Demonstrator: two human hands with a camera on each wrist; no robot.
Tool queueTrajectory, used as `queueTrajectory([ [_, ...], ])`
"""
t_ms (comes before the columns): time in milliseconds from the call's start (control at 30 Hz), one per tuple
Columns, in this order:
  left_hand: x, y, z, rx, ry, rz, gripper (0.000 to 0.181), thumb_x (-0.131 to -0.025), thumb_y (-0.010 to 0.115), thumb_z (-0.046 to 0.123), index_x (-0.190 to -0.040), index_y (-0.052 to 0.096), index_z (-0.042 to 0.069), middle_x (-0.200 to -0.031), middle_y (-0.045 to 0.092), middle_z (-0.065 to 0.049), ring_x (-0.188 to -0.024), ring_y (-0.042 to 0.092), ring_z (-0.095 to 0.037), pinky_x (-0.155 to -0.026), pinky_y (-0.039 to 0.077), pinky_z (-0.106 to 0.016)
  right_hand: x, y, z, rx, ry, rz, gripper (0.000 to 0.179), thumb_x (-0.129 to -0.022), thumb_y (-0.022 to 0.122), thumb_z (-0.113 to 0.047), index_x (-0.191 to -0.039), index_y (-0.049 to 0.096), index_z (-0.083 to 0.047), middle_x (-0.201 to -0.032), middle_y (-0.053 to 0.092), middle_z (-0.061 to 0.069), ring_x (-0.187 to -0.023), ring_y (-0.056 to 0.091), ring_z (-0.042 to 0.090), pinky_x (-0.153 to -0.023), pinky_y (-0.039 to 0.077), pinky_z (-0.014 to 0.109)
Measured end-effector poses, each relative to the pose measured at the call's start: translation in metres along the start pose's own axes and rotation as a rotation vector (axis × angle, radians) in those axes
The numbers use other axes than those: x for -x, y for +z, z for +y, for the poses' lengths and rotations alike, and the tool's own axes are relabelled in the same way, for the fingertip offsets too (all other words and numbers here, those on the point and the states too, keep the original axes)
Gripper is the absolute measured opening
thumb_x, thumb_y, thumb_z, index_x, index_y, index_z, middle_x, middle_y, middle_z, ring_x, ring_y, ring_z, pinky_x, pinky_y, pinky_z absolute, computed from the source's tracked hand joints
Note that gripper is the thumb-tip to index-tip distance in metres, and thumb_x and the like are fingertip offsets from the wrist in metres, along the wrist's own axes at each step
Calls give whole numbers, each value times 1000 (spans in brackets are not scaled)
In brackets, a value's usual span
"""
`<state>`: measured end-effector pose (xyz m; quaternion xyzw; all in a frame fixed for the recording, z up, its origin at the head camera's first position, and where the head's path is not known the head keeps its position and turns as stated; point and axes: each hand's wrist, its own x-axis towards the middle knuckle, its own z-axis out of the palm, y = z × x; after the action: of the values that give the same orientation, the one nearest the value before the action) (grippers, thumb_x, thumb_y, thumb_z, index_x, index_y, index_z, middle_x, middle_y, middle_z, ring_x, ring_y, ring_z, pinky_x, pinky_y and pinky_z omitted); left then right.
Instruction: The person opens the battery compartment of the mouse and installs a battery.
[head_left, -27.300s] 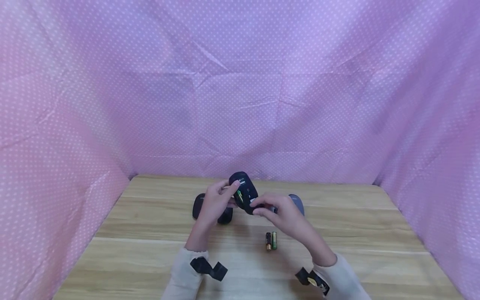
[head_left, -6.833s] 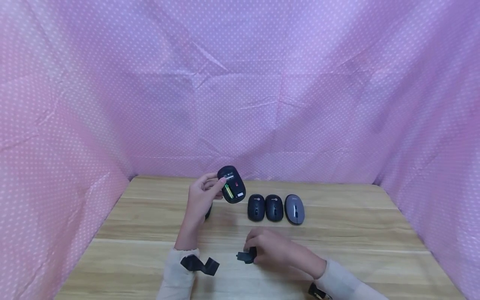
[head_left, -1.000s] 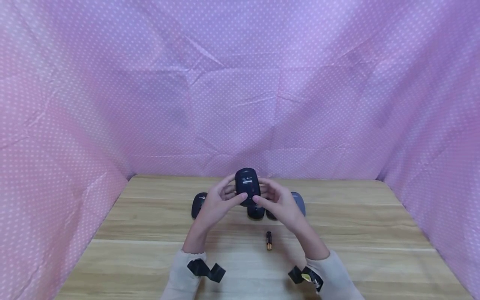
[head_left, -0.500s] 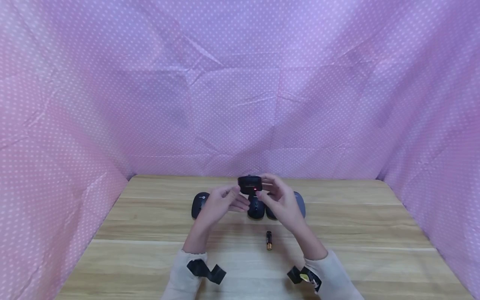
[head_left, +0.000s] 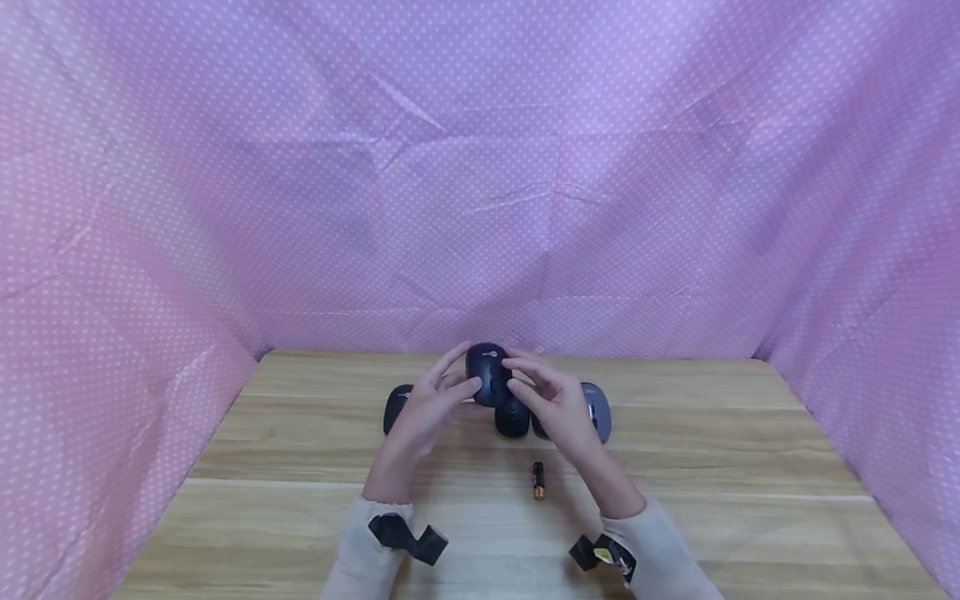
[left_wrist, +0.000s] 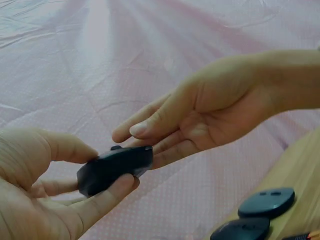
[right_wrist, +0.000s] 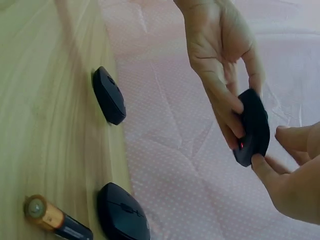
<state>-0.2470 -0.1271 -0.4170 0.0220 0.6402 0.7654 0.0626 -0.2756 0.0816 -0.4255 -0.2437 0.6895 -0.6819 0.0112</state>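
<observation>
Raised over the far part of the table is a black computer mouse, its buttoned top toward the head camera. My left hand grips its left side, thumb on one face and fingers on the other, as the left wrist view shows for that mouse. A small red light glows on the mouse's underside in the right wrist view. My right hand is at the opposite side, its fingers fairly straight and some fingertips touching the mouse. A single black-and-copper battery lies on the table below.
Behind the hands, two more black mice stand in a row, one of them the middle mouse, with a grey mouse at the right. Another black mouse sits left, partly behind my left hand. Pink dotted cloth surrounds the wooden table.
The held mouse has turned from underside to top; my right hand has loosened from it. Earlier, its battery slot was uncovered, and two batteries lay on the table; now one does.
</observation>
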Motion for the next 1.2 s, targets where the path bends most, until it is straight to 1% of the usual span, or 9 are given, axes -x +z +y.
queueTrajectory([
  [100, 0, -1, -1, -44, 32, -33, 67, -98, 63, 7, -155, 39, 32, -145, 56, -20, -119, 67, -25, -102, 58, -41, -1, 0, 1, -27, 62, 15, 43, -98, 68, -7, -139, 59, -4, -145, 59, 16, -136, 57, 29, -110, 51, 32],
  [200, 0, -2, -3, -38, 64, -48, 68, -98, 63, 3, -155, 39, 31, -145, 56, -21, -121, 66, -26, -99, 59, -40, -1, -1, 3, -45, 119, 17, 52, -97, 69, -7, -146, 53, -7, -141, 62, 18, -128, 63, 30, -102, 55, 25],
  [267, -1, -2, -6, -43, 82, -22, 66, -99, 62, 2, -156, 40, 25, -144, 56, -23, -119, 67, -26, -96, 61, -39, -2, -2, 4, -55, 152, 4, 56, -96, 69, -6, -148, 50, -6, -139, 62, 21, -124, 65, 30, -99, 57, 24],
  [367, -1, -3, -12, -42, 81, 63, 58, -100, 61, 1, -153, 45, 15, -143, 58, -25, -118, 68, -28, -95, 61, -36, -3, -2, 8, -35, 190, -39, 60, -95, 70, -5, -150, 47, -5, -140, 61, 24, -123, 66, 31, -98, 57, 24],
  [500, -3, -7, -21, -71, 58, 152, 49, -100, 61, 2, -148, 52, 9, -142, 60, -24, -124, 65, -32, -98, 59, -34, -8, 0, 16, 35, 197, -125, 66, -92, 72, 0, -151, 43, 1, -138, 61, 29, -119, 67, 37, -96, 59, 27],
  [633, -4, -12, -30, -150, 35, 162, 49, -99, 62, 2, -147, 53, 9, -141, 60, -25, -126, 63, -36, -98, 59, -37, -12, 3, 25, 139, 214, -171, 67, -88, 74, 5, -148, 45, 5, -129, 65, 31, -111, 70, 38, -89, 62, 29],
  [767, -5, -15, -38, -189, 11, 155, 52, -96, 64, -2, -146, 53, 8, -141, 59, -27, -127, 62, -39, -96, 61, -38, -13, 7, 32, 272, 248, -176, 67, -85, 76, 7, -147, 48, 3, -122, 69, 25, -105, 72, 33, -85, 64, 34],
  [1000, -8, -20, -57, -154, -17, 188, 54, -94, 60, -10, -145, 50, 2, -138, 59, -32, -125, 63, -40, -93, 62, -38, -16, 18, 46, 526, 165, -199, 74, -78, 86, 1, -144, 53, -3, -121, 70, 18, -111, 68, 35, -97, 58, 49],
  [1200, -10, -23, -70, -100, -36, 220, 53, -94, 57, -12, -145, 47, -3, -139, 56, -36, -122, 64, -40, -92, 62, -40, -21, 22, 57, 680, 63, -239, 75, -74, 90, -3, -142, 57, -6, -119, 73, 14, -115, 61, 35, -106, 45, 56],
])
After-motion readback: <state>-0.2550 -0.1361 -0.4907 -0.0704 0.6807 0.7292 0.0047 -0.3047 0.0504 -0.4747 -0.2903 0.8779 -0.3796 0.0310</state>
